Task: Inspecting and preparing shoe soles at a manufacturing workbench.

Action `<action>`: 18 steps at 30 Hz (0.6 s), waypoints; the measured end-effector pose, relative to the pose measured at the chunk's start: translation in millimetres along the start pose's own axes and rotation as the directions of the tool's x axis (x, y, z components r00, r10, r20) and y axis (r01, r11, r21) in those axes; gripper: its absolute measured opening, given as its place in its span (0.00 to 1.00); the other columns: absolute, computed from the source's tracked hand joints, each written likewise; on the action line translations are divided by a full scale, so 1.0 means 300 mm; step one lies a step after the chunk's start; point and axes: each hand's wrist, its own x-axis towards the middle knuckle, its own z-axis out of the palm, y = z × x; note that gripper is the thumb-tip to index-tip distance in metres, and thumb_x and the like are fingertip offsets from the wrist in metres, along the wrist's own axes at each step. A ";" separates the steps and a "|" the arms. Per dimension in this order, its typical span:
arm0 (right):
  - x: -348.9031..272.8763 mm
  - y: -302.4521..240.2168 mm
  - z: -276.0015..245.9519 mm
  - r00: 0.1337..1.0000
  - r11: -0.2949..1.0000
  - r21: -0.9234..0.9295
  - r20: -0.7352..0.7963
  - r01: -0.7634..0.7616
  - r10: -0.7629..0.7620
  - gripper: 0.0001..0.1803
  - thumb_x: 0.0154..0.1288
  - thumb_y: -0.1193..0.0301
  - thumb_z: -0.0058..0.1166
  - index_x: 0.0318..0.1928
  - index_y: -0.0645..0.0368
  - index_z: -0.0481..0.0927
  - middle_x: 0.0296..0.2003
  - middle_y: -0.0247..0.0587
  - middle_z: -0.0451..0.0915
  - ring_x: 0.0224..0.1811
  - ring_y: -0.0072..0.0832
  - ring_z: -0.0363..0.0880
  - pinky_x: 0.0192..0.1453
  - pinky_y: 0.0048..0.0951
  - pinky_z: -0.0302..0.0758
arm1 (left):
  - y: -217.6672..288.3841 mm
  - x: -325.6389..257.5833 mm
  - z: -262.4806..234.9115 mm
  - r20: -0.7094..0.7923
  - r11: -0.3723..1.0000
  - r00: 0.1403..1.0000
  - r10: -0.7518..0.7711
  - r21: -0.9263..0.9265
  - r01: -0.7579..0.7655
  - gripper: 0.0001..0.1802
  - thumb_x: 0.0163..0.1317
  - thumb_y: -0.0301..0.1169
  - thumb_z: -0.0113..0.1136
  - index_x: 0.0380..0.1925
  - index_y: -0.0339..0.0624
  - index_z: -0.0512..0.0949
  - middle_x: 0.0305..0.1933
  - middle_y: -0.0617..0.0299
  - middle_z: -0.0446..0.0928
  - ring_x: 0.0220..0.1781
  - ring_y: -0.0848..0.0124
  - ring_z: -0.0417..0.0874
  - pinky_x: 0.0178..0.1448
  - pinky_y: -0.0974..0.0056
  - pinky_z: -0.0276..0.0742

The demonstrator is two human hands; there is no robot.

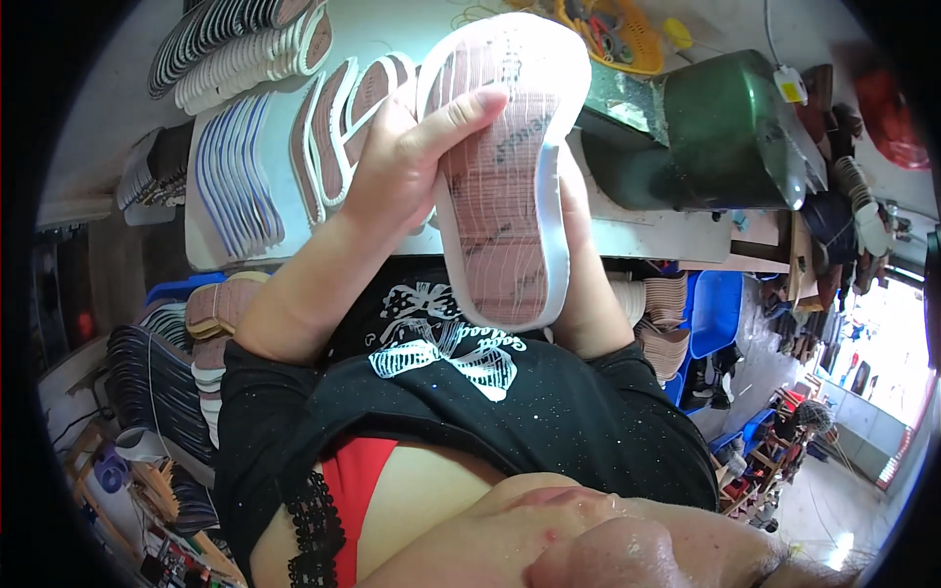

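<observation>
Shoe sole: a white-rimmed shoe sole (505, 176) with a brownish ribbed inner face is held up above the near edge of the desk (647, 235), close to the person's chest, toe end up and heel end down.
Left grip: the left hand (397, 167) is closed on the sole's left rim; the thumb (461, 113) lies across the ribbed face near the toe end, and the other fingers are hidden behind the sole.
Right grip: the right hand (578, 211) sits behind the sole's right rim and is mostly hidden. It seems to support the sole from behind, but I cannot tell how far its fingers are closed.
Doing it well: judging by the hold, the sole is under inspection or being lined up. Keeping the thumb flat on the face and the rim between both hands should stop it from twisting. Pressure is best kept light so the soft rim does not bend.
On the desk: rows of similar soles (333, 127) lie overlapped toward the far left corner. A green machine (735, 127) stands at the right, with a yellow basket (613, 34) at the far edge.
Below the desk: stacks of insoles (221, 309) sit to the left and blue bins (716, 309) to the right.
</observation>
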 end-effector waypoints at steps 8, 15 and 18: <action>0.046 -0.111 -0.025 1.000 0.869 -0.494 -0.011 -0.026 0.024 0.08 0.63 0.72 0.55 0.34 0.66 0.81 0.26 0.33 0.79 0.27 0.16 0.75 0.31 0.17 0.72 | -0.022 0.018 -0.033 0.017 0.942 0.987 0.160 0.295 -0.158 0.21 0.58 0.27 0.61 0.50 0.28 0.70 0.43 0.57 0.78 0.43 0.75 0.79 0.49 0.70 0.74; 0.078 -0.088 0.005 0.996 0.431 -0.898 0.062 0.085 -0.067 0.07 0.62 0.72 0.57 0.33 0.64 0.82 0.21 0.29 0.77 0.20 0.11 0.69 0.24 0.15 0.68 | -0.016 0.053 -0.079 -0.055 0.883 0.974 0.221 0.436 -0.176 0.30 0.53 0.29 0.68 0.53 0.32 0.67 0.46 0.57 0.76 0.47 0.73 0.77 0.54 0.68 0.73; 0.072 -0.080 0.035 0.995 0.462 -0.884 0.034 0.074 -0.093 0.06 0.61 0.74 0.57 0.32 0.65 0.82 0.20 0.30 0.77 0.19 0.12 0.71 0.22 0.15 0.69 | -0.033 0.060 -0.091 -0.072 0.807 0.962 0.264 0.563 -0.179 0.34 0.48 0.29 0.71 0.53 0.31 0.66 0.47 0.56 0.75 0.47 0.72 0.77 0.54 0.67 0.73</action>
